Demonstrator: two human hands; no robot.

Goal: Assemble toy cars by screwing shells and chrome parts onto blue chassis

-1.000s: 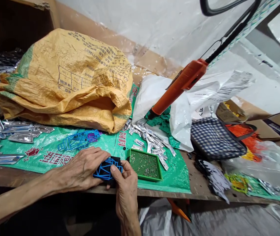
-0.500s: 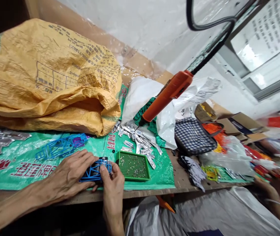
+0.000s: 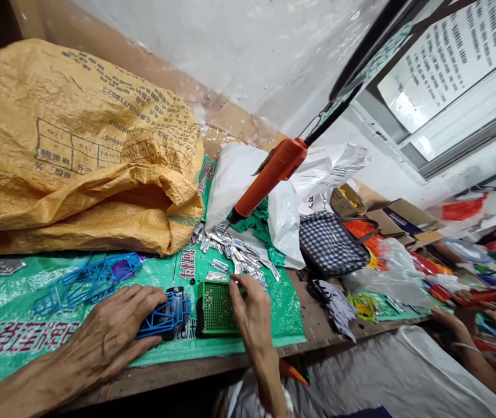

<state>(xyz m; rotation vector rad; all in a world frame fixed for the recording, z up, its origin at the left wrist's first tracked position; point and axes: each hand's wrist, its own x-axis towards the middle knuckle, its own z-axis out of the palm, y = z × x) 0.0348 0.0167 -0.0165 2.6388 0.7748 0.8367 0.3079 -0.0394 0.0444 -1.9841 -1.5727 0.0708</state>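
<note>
My left hand [image 3: 115,325] is closed around a blue toy car frame [image 3: 167,316] with black wheels, which rests on the green sheet near the table's front edge. Over the right part of a green tray [image 3: 213,332] of tiny screws is my right hand [image 3: 252,307]. Its thumb and forefinger are bent close together; whatever lies between them is too small to make out. Behind the left hand lies another blue frame [image 3: 86,281] with a purple part. Silver metal-looking pieces [image 3: 239,252] are heaped just beyond the tray.
An orange electric screwdriver [image 3: 269,177] hangs with its tip above the silver pieces. A large yellow woven sack [image 3: 82,157] fills the back left. To the right are a checked bag [image 3: 333,241], a grey cloth [image 3: 333,305] and a co-worker's arm [image 3: 461,337].
My right hand has left the blue car frame and moved right, over the screw tray. My left hand still holds the frame. The camera view has shifted somewhat.
</note>
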